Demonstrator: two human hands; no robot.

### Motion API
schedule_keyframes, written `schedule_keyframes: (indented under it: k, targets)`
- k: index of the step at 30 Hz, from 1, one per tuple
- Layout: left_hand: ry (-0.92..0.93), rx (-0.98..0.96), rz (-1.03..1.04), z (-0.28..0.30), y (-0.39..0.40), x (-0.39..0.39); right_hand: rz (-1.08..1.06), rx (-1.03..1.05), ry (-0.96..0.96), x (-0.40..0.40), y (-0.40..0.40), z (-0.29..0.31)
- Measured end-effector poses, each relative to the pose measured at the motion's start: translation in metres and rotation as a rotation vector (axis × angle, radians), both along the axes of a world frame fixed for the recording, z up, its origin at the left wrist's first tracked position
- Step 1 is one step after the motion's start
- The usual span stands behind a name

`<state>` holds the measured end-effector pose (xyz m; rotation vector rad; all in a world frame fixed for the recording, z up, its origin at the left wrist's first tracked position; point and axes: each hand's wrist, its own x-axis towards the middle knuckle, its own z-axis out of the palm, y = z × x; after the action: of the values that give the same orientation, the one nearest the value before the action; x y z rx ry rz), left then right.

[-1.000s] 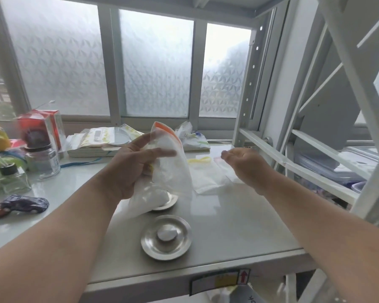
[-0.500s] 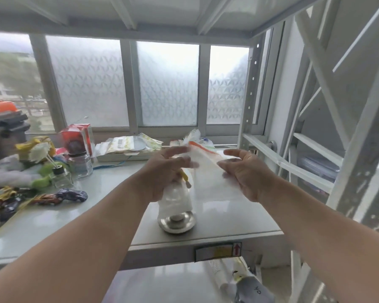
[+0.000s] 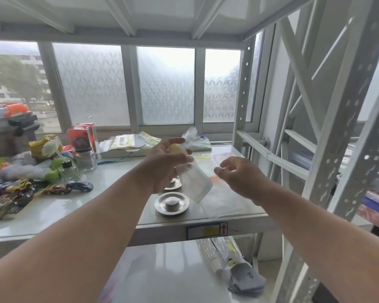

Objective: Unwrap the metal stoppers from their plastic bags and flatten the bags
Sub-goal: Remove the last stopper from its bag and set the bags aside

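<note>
My left hand point(image 3: 162, 162) holds a clear plastic bag point(image 3: 195, 182) by its yellow-edged top, and the bag hangs down over the shelf. My right hand point(image 3: 239, 176) hovers to the right of it with fingers apart and nothing in it. A bare metal stopper point(image 3: 172, 203) lies near the shelf's front edge. A second stopper point(image 3: 173, 184) sits just behind it, partly hidden by my left hand and the bag. A flattened bag with an orange strip point(image 3: 219, 193) lies on the shelf under my right hand.
Toy cars point(image 3: 79, 185), glass bottles point(image 3: 85, 158), a red box point(image 3: 83, 136) and plush clutter fill the left of the shelf point(image 3: 96, 206). Packets lie by the window. A white perforated upright point(image 3: 350, 132) stands at right. Wrapped items lie on the lower shelf point(image 3: 228, 259).
My right hand has let go of the bag and drawn off to the right. The left hand now holds the bag alone, hanging. The camera has tilted, so both stoppers show.
</note>
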<state>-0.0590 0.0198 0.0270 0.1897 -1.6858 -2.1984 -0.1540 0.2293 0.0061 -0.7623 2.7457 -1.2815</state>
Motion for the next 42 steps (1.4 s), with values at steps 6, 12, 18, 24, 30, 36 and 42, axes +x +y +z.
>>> schedule_keyframes:
  k: [6, 12, 18, 24, 30, 36, 42]
  targets:
    - [0.043, -0.036, -0.132, -0.003, 0.036, -0.017, 0.343, -0.442, -0.481, 0.002, 0.020, 0.008]
    - [-0.026, -0.277, 0.104, -0.010, 0.043, -0.039, -0.056, -0.483, -0.198, -0.018, 0.043, 0.001]
    - [-0.102, -0.516, 0.150, -0.015, 0.036, -0.042, -0.379, 0.175, 0.080, -0.026, 0.059, -0.003]
    - [-0.128, -0.624, 0.183, -0.015, -0.004, -0.018, -0.379, 0.389, 0.128, -0.038, 0.062, -0.017]
    - [-0.167, -0.748, 0.286, -0.024, -0.065, 0.024, -0.284, 0.354, 0.397, -0.008, 0.029, -0.008]
    - [-0.289, -0.869, 0.311, -0.048, -0.107, 0.021, 0.174, 0.235, 0.313, 0.018, -0.067, 0.004]
    - [-0.376, -0.920, 0.165, -0.054, -0.128, -0.026, 0.175, 0.350, 0.211, -0.034, -0.158, 0.012]
